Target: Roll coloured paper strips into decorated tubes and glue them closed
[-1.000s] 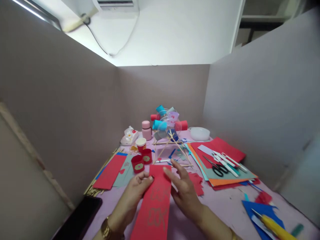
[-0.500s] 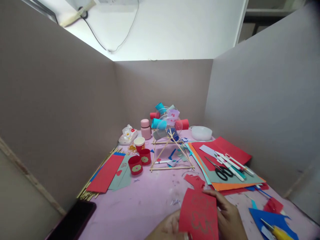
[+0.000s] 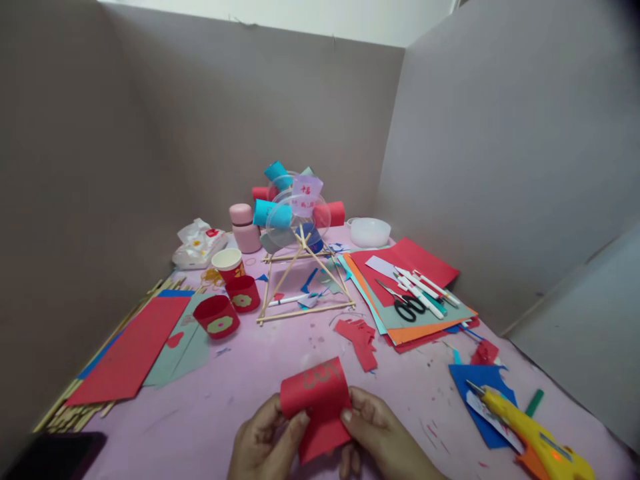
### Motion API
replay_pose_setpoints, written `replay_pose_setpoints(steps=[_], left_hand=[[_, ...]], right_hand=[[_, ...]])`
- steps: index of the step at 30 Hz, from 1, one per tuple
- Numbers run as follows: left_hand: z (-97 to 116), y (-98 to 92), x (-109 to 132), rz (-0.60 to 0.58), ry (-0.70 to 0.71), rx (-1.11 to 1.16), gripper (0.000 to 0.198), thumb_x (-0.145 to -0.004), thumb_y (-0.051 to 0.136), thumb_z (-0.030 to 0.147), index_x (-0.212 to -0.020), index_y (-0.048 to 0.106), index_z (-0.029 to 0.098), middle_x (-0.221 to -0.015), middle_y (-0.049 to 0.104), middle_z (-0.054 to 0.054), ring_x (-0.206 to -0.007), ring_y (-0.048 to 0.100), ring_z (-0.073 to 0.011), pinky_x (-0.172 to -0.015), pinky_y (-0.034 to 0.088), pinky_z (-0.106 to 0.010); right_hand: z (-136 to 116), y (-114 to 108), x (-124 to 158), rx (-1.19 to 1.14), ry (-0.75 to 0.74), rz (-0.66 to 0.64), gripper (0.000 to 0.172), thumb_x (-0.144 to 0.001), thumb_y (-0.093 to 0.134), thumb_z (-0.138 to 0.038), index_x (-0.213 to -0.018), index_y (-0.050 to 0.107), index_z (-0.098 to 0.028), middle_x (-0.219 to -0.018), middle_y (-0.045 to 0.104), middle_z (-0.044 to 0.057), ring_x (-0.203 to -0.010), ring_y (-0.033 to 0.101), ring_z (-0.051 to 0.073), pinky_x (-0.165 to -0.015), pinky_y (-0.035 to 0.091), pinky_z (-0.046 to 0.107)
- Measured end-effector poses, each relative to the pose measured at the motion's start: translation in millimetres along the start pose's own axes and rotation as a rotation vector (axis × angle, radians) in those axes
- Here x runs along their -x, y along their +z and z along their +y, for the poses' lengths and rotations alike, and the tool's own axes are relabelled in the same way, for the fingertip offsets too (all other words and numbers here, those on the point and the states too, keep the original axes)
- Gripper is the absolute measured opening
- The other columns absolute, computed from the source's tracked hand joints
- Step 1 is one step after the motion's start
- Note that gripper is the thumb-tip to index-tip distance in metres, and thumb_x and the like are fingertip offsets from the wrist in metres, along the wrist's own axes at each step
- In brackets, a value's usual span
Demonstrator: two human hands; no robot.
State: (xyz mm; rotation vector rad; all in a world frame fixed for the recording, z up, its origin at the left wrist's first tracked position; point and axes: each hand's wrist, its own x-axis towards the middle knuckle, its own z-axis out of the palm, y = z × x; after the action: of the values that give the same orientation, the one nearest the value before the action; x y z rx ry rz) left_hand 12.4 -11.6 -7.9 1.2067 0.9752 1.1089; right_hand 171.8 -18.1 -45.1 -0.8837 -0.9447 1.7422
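A red paper strip [image 3: 317, 403] with a faint gold print is bent into a curve near the table's front edge. My left hand [image 3: 267, 443] pinches its left side with thumb and fingers. My right hand [image 3: 380, 437] grips its right side the same way. Both hands are closed on the paper just above the pink table [image 3: 280, 360]. Cut red paper scraps [image 3: 360, 337] lie a little beyond my hands.
A stick-frame wheel with paper cups [image 3: 297, 220] stands at the back. Red paper cups [image 3: 217, 315] and a red sheet [image 3: 133, 347] lie left. Stacked coloured paper with scissors [image 3: 407, 308] and pens is at right. A yellow glue gun [image 3: 537, 440] lies front right. Grey partition walls surround the table.
The flat red strip has been curled into a loop between both hands. The view has tilted down, and my hands have come closer to the front edge.
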Motion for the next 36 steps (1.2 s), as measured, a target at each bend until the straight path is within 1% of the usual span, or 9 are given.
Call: replay_pose_setpoints(steps=[6,11,14,19,22,25,28,31,36], left_hand=[[-3.4,-9.5,-3.5,-0.120,0.261,-0.507,0.020,-0.082,0.057,0.025,-0.098,0.070,0.026,-0.091,0.070,-0.006,-0.085,0.063,-0.0210,-0.079,0.049,-0.029],[-4.6,-12.2,-11.5,-0.253,0.560,-0.679,0.034,-0.083,0.052,0.014,-0.112,0.062,0.029,-0.094,0.071,-0.004,-0.081,0.063,-0.0184,-0.077,0.047,-0.027],[-3.4,-10.6,-11.2,-0.306,0.623,-0.769,0.040,-0.080,0.057,0.013,-0.117,0.059,0.029,-0.100,0.072,-0.005,-0.085,0.064,-0.0200,-0.080,0.045,-0.030],[-3.8,-8.4,-3.0,-0.316,0.547,-0.820,0.026,-0.081,0.057,0.017,-0.102,0.070,0.025,-0.089,0.075,-0.010,-0.083,0.066,-0.0250,-0.079,0.044,-0.037],[-4.7,-6.4,-0.3,-0.153,0.281,-0.563,0.023,-0.084,0.052,0.024,-0.096,0.073,0.023,-0.086,0.075,-0.010,-0.077,0.065,-0.0231,-0.075,0.047,-0.034],[-5.1,-2.5,-1.6,-0.059,-0.047,-0.079,0.031,-0.079,0.061,0.038,-0.102,0.071,0.020,-0.092,0.074,-0.009,-0.084,0.065,-0.0247,-0.081,0.048,-0.035],[-5.4,0.8,-5.7,-0.119,-0.219,0.198,0.044,-0.072,0.067,0.045,-0.105,0.069,0.016,-0.089,0.074,-0.010,-0.088,0.065,-0.0271,-0.085,0.047,-0.040],[-3.4,2.4,-8.4,-0.180,-0.255,0.233,0.044,-0.072,0.068,0.042,-0.108,0.068,0.017,-0.092,0.074,-0.011,-0.092,0.064,-0.0278,-0.089,0.045,-0.041],[1.6,4.7,-6.8,-0.227,-0.219,0.160,0.035,-0.076,0.065,0.037,-0.108,0.068,0.021,-0.101,0.072,-0.009,-0.102,0.060,-0.0268,-0.094,0.041,-0.040]], right_hand=[[-9.6,3.1,2.7,-0.258,0.061,0.073,0.042,-0.066,0.073,-0.041,-0.090,0.057,-0.009,-0.057,0.069,0.006,-0.034,0.060,0.009,-0.031,0.039,0.010],[-19.5,-0.8,4.7,-0.307,0.047,0.153,0.032,-0.066,0.073,-0.030,-0.087,0.059,-0.010,-0.054,0.068,0.003,-0.032,0.058,0.008,-0.030,0.037,0.009],[-17.3,-7.8,6.5,-0.320,0.062,0.192,0.034,-0.064,0.075,-0.029,-0.089,0.058,-0.011,-0.054,0.068,0.002,-0.032,0.057,0.007,-0.030,0.035,0.009],[-4.5,-20.5,8.7,-0.320,0.119,0.125,0.040,-0.063,0.079,-0.036,-0.089,0.056,-0.016,-0.057,0.069,0.002,-0.038,0.060,0.009,-0.038,0.041,0.014],[-3.1,-19.8,10.2,-0.238,0.105,0.154,0.044,-0.070,0.071,-0.046,-0.098,0.055,-0.017,-0.058,0.067,0.001,-0.038,0.057,0.008,-0.039,0.039,0.015],[-8.0,-13.9,13.0,-0.005,-0.126,0.322,0.045,-0.074,0.064,-0.052,-0.105,0.057,-0.020,-0.061,0.059,-0.002,-0.041,0.049,0.007,-0.040,0.035,0.016],[-13.3,-9.7,13.8,0.334,-0.371,0.415,0.034,-0.072,0.067,-0.047,-0.094,0.065,-0.021,-0.071,0.054,-0.001,-0.057,0.050,0.011,-0.052,0.039,0.021],[-15.9,-9.6,13.0,0.593,-0.445,0.272,0.026,-0.079,0.060,-0.043,-0.081,0.067,-0.019,-0.074,0.052,0.002,-0.064,0.050,0.015,-0.056,0.039,0.024],[-16.7,-14.0,12.8,0.654,-0.373,0.205,0.029,-0.083,0.054,-0.041,-0.070,0.063,-0.016,-0.069,0.050,0.002,-0.063,0.049,0.015,-0.056,0.039,0.025]])
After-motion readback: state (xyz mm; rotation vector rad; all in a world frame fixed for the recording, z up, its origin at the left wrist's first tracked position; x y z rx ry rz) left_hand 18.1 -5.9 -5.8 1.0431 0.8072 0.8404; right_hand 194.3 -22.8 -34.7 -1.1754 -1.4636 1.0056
